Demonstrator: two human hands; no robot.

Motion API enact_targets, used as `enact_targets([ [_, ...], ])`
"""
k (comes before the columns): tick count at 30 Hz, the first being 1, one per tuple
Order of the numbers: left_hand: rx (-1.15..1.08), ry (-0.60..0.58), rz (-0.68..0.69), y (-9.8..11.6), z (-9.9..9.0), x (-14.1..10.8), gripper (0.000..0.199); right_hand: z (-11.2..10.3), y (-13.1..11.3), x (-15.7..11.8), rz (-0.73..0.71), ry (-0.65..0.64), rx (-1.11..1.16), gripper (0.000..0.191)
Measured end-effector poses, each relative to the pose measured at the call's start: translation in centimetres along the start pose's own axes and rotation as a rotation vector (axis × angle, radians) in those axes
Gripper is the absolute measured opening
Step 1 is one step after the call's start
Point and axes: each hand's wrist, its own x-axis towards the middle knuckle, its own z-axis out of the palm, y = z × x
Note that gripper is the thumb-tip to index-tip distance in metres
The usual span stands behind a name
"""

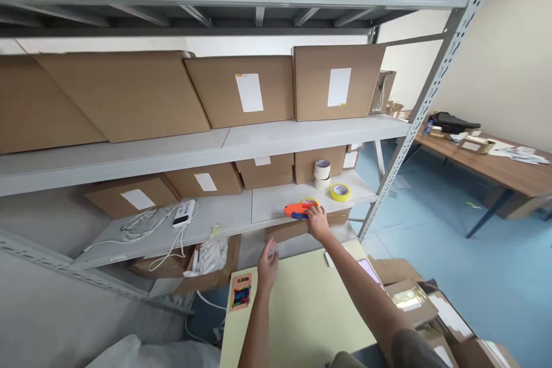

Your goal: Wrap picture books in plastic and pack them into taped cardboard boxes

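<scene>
My right hand reaches out to the lower shelf, its fingers wrapped round an orange and blue handheld tool; its exact kind cannot be made out. Partly hidden behind that tool is a yellow tape roll. Farther right on the same shelf lies another yellow tape roll, beside a stack of white tape rolls. My left hand is raised above the pale yellow tabletop, fingers loosely apart and holding nothing. A small colourful card lies on the tabletop left of it.
Cardboard boxes line the grey metal shelves. A white power strip with tangled cable sits on the lower shelf, above an open box of white items. More cartons are piled right of the tabletop. A brown desk stands farther right.
</scene>
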Motion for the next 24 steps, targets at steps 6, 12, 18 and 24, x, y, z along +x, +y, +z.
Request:
enact_targets([
  [6,-0.038,-0.075,-0.033,-3.0,-0.2,-3.2,0.056,2.4,-0.5,-9.8,0.123,-0.033,-0.053,0.027],
  [12,-0.049,-0.106,-0.107,-5.5,-0.1,-7.4,0.054,6.0,1.9,-19.1,0.314,-0.200,-0.099,0.027],
  [18,0.025,-0.118,-0.130,-6.1,-0.5,-11.3,0.044,9.4,6.7,-26.6,0.452,-0.351,-0.107,0.035],
  [24,0.115,-0.099,-0.206,-6.8,-0.3,-15.7,0.043,11.9,11.4,-31.9,0.571,-0.476,-0.103,0.039],
])
